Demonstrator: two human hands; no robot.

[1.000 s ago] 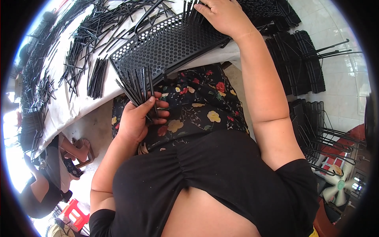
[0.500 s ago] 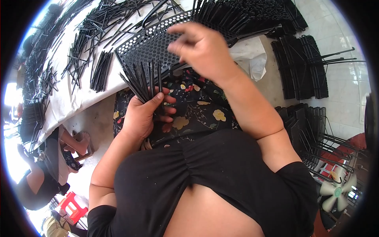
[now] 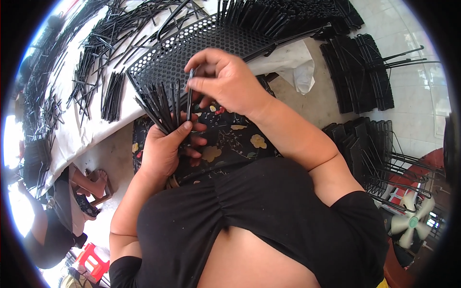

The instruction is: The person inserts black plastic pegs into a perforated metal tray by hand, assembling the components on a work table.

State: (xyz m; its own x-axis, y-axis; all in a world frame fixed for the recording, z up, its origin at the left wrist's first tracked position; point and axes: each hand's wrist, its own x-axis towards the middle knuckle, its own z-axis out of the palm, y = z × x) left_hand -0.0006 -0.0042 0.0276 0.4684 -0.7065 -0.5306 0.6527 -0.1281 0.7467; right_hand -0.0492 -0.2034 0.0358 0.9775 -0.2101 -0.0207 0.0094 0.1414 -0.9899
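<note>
White cloth (image 3: pixel 84 127) drapes the table past its near edge, above a grey floor (image 3: pixel 120 150). Glossy pale tiles (image 3: pixel 415 96) lie beyond its right end. Off its near left corner: a red stool (image 3: pixel 89 250), white glare (image 3: pixel 17 201).

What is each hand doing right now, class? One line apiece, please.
Left hand: closed, holding a bunch of black sticks.
Right hand: thumb and finger closed on the upper end of one stick.
</note>
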